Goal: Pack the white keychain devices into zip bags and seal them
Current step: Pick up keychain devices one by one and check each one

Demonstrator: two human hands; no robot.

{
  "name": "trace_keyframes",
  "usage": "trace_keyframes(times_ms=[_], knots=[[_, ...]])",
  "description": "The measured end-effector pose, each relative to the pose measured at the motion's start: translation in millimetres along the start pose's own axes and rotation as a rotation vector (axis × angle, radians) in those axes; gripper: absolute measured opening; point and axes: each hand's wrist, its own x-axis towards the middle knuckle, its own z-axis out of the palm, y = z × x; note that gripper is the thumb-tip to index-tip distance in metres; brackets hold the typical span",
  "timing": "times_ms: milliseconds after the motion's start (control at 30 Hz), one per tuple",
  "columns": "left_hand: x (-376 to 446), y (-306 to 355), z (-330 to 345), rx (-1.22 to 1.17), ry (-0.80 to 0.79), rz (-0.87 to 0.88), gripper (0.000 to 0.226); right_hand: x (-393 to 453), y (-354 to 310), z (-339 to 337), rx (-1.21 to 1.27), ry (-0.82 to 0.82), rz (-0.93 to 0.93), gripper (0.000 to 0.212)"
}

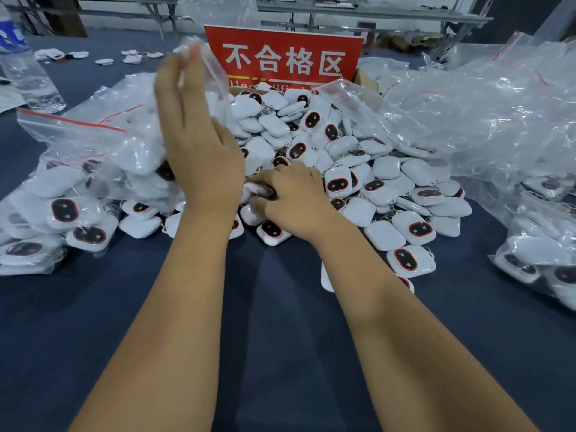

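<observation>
1. Right now your left hand [199, 151] is raised above the pile, fingers long and close together, pinching the top of a thin, clear zip bag [207, 73] that hangs crinkled behind it.
2. Your right hand [293, 198] lies low on the heap, fingers curled down around one of the white keychain devices [343, 157]; how firm the hold is, you cannot tell.
3. Those devices are glossy, rounded-square plastic shells, many showing a dark oval window ringed in red, some with small metal key rings attached. They lie loose in a mound at the middle of the surface [280, 338], touching and overlapping.
4. Filled zip bags [71, 194] with red seal strips sit to your left, soft and shiny over the devices inside; more filled bags [539, 260] rest at the right edge.
5. A heap of empty clear bags [498, 113] is piled beyond the mound to your right, wrinkled and glinting.
6. A red sign [283, 57] with white characters stands upright behind the mound, fixed to a cardboard box.
7. That surface wears a dark blue cloth, smooth and matte. A clear plastic water bottle [28, 76] stands far left, and folding tables [374, 10] line the room behind.
</observation>
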Motion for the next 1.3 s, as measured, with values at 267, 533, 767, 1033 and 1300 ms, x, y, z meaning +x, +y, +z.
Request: trace_keyframes(times_ms=[267, 533, 767, 1033, 1300], knots=[[-19.3, -3.3, 20.2, 0.003, -0.474, -0.378, 0.057, -2.3, 1.0, -4.1, 0.144, 0.154, 0.071, 0.021], [-16.3, 5.3, 17.1, -0.206, -0.439, -0.587, 0.046, -1.8, 6.0, -8.2, 0.677, 0.376, 0.238, 0.029], [-15.5, 8.4, 16.2, -0.284, -0.488, -0.574, 0.030, 0.9, 3.8, -12.9, 0.864, 0.406, 0.258, 0.026], [-16.5, 11.7, 20.0, -0.262, -0.665, -0.548, 0.017, -1.0, 3.9, -18.5, 1.201, 0.330, 0.320, 0.026], [-17.1, 12.8, 16.8, -0.282, -0.618, -0.467, 0.021, -0.7, 5.2, -21.4, 1.156, 0.318, 0.372, 0.015]])
